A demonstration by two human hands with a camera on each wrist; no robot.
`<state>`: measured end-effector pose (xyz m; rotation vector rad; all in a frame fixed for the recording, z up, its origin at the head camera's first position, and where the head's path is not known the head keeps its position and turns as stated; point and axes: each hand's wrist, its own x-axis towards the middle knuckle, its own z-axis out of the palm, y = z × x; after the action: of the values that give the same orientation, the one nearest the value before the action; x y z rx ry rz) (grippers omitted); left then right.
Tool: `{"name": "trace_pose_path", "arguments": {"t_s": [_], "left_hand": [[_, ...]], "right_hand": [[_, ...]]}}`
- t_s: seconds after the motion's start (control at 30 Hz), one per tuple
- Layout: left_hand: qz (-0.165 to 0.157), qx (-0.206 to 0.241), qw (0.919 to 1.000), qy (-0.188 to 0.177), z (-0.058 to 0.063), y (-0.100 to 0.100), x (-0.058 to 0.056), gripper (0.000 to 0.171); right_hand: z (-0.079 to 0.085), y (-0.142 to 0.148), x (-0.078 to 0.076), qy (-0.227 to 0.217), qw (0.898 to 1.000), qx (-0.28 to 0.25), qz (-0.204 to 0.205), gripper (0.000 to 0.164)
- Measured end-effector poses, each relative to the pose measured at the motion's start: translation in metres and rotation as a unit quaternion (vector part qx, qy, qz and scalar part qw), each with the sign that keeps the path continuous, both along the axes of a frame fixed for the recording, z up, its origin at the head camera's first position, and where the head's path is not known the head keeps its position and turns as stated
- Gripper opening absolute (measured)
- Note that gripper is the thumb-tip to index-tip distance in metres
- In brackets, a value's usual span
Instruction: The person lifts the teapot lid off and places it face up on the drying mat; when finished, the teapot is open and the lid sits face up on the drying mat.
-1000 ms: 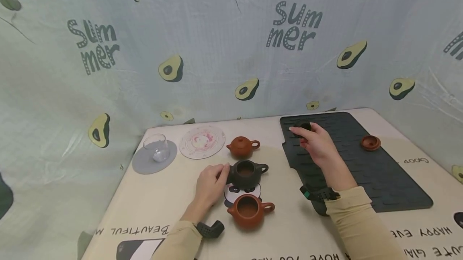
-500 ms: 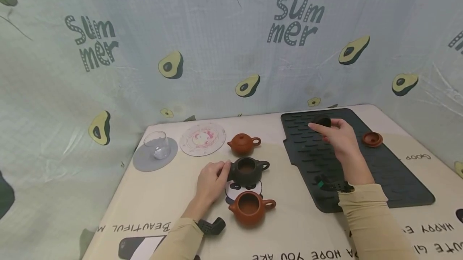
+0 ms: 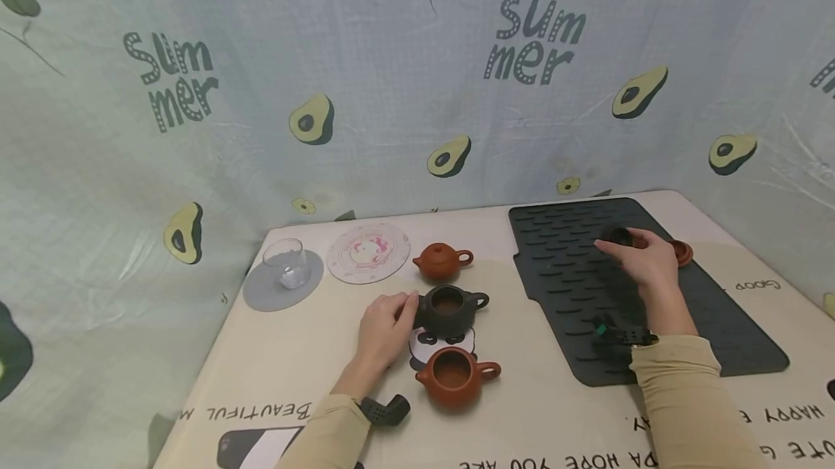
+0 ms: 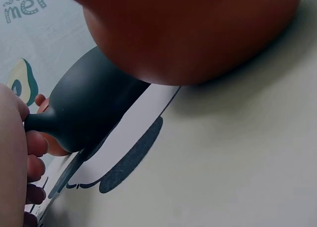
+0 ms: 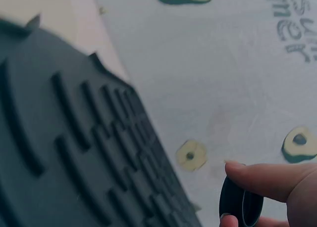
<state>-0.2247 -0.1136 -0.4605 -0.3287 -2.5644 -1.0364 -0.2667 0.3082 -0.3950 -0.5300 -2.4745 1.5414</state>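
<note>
In the head view my left hand (image 3: 385, 328) pinches the spout of an open black teapot (image 3: 450, 317), which stands on the table. The left wrist view shows fingers (image 4: 35, 167) at that spout. A lidless reddish-brown teapot (image 3: 453, 382) stands nearer to me, and a lidded one (image 3: 438, 262) behind the black pot. My right hand (image 3: 649, 262) holds a small round black teapot lid (image 5: 232, 200) by its edge, thumb on top, over the dark ridged mat (image 3: 567, 309). Partly hidden behind that hand, a reddish-brown lid (image 3: 683, 253) lies on the mat's right side.
At the back left a clear glass cup (image 3: 290, 266) stands on a grey round coaster (image 3: 261, 299). Beside it lies a pink-and-white patterned disc (image 3: 368, 253). A printed curtain (image 3: 378, 56) hangs behind the table.
My right hand has carried the black lid rightward across the mat, now lower and beside the reddish-brown lid. The left hand stays on the black teapot's spout.
</note>
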Motion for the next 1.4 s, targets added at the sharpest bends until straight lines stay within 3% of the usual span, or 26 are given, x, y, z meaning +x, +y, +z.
{"name": "trace_pose_path", "arguments": {"t_s": [0.47, 0.87, 1.4], "left_hand": [[-0.003, 0.001, 0.9998, 0.020, 0.001, 0.006, -0.003, 0.041], [0.005, -0.005, 0.9997, 0.022, 0.001, 0.005, 0.001, 0.038], [0.006, 0.006, 0.9998, 0.015, -0.002, 0.001, 0.003, 0.039]], "right_hand": [[-0.023, 0.014, -0.003, -0.051, 0.994, 0.078, -0.057, 0.078], [-0.029, 0.011, -0.002, -0.061, 0.992, 0.097, -0.052, 0.077], [-0.030, 0.008, -0.004, -0.059, 0.994, 0.083, -0.043, 0.075]]}}
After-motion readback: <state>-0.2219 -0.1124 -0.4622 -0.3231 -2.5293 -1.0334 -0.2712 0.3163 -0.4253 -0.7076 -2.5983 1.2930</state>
